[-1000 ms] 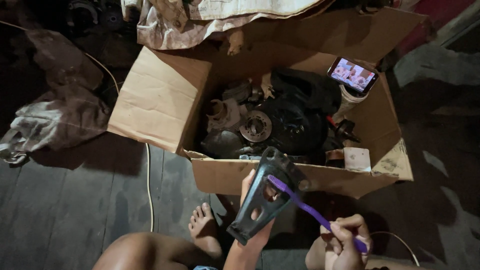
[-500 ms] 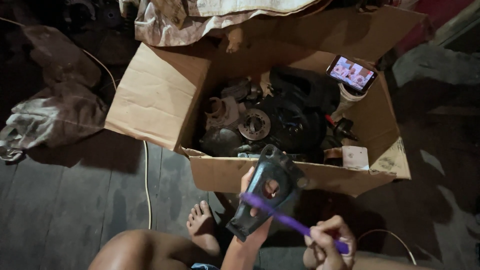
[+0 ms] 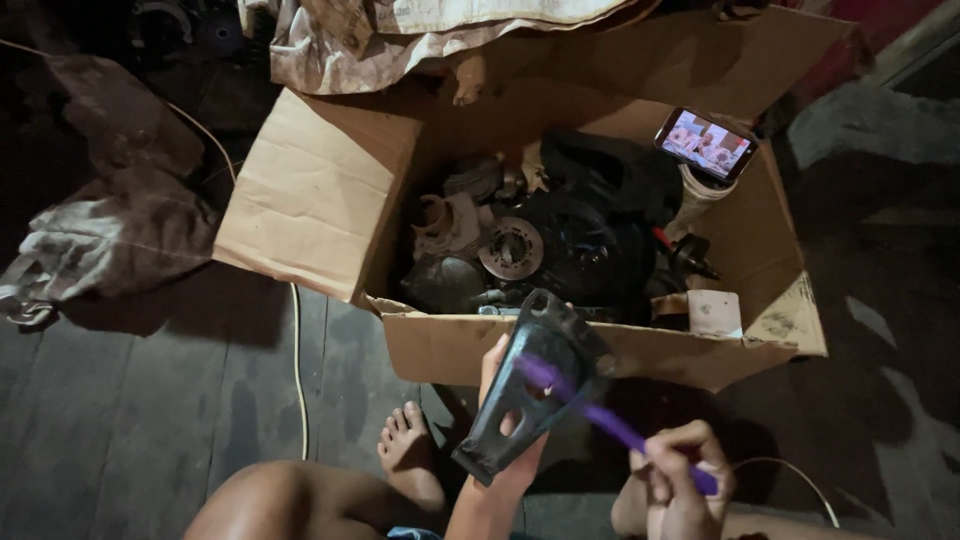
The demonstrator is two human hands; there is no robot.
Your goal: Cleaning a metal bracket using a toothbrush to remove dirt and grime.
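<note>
Left hand [image 3: 505,400] was clamped on a dark metal bracket [image 3: 535,385], held upright-ish and tilted, narrow end up near the front wall of the cardboard box [image 3: 320,190]. Fingers wrapped behind it; fingertips showed through the bracket's cutout. Palm sat under and behind the part, so the bracket lay between the hand and the camera.

Right hand [image 3: 680,480] was closed around the handle end of a purple brush [image 3: 600,415]. Brush ran diagonally up-left from that grip, head end lying across the face of the bracket, touching it about mid-height. Head was blurred, bristles hard to make out.

Both hands were low in view, just in front of the box, above the dark plank floor [image 3: 150,420]. Person's bare foot [image 3: 410,455] and knee [image 3: 270,500] were just left of the bracket.

Box was open, flaps spread, full of dark mechanical parts; a round metal disc [image 3: 512,247] stood out near the middle. A phone [image 3: 705,143] with a lit screen was propped at the box's back right corner, on top of a white container. A small white card [image 3: 712,312] leaned inside the front right wall.

Crumpled cloth [image 3: 110,235] lay on the floor left of the box. A thin pale cord [image 3: 298,370] ran along the floor past the box's left flap.
</note>
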